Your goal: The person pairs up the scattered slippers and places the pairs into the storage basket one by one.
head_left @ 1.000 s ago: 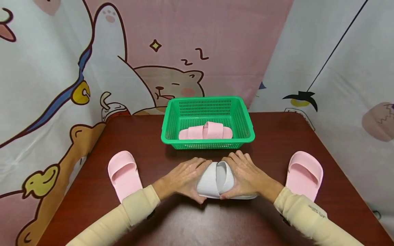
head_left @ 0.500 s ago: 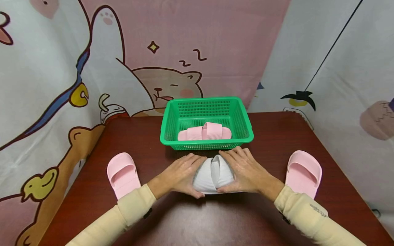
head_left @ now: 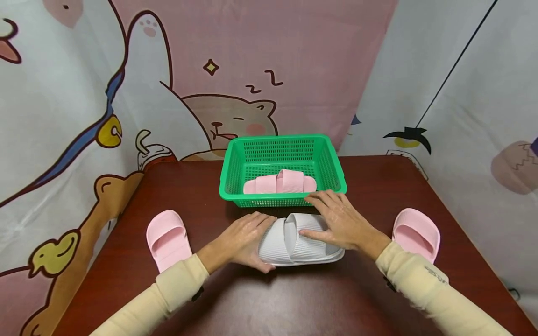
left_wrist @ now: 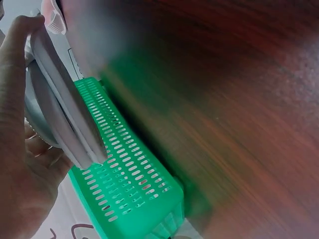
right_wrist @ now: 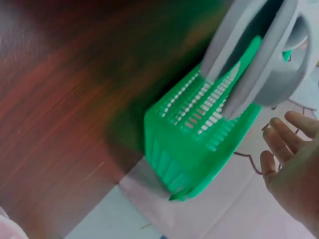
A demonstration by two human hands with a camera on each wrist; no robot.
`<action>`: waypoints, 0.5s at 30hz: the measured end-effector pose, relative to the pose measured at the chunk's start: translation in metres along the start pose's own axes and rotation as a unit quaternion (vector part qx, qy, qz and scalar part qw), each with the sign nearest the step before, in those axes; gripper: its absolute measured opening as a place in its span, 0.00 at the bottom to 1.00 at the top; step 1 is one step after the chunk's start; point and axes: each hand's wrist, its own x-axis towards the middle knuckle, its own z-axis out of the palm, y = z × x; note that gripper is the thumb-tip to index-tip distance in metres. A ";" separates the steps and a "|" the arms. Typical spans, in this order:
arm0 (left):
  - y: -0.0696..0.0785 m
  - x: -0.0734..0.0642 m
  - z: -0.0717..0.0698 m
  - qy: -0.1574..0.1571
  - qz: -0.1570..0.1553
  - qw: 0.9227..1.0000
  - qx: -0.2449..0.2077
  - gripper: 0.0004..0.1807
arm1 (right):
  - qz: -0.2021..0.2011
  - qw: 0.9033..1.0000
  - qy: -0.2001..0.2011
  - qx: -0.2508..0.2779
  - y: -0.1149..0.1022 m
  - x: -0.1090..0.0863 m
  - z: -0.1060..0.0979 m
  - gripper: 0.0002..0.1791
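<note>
A pair of pale grey slippers (head_left: 308,240), one tucked into the other, is held above the table in front of the basket. My left hand (head_left: 248,240) grips their left end, thumb on the near side and fingers on the far side. In the left wrist view the two soles (left_wrist: 65,104) lie close together. Over the slippers' right end, my right hand (head_left: 342,224) has its fingers spread. The right wrist view shows that hand (right_wrist: 299,174) apart from the slippers (right_wrist: 264,64), holding nothing.
Behind the slippers stands a green perforated basket (head_left: 283,197) with a pink slipper pair (head_left: 291,181) inside. Single pink slippers lie at the left (head_left: 170,240) and right (head_left: 416,233) of the brown table (head_left: 294,303). Printed curtains (head_left: 311,56) surround it.
The right hand has let go of the slippers and lifted slightly up and away. The left hand keeps its grip, and the slippers have risen and shifted slightly left since a second ago.
</note>
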 end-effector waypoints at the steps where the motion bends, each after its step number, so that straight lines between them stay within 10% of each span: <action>1: -0.001 0.000 0.000 0.000 -0.002 1.000 0.000 0.58 | 0.006 1.000 -0.001 0.000 0.004 0.001 0.000 0.46; 15: -0.007 -0.007 -0.001 0.004 -0.015 1.000 -0.004 0.57 | 0.100 0.995 -0.015 -0.002 0.053 0.009 0.005 0.48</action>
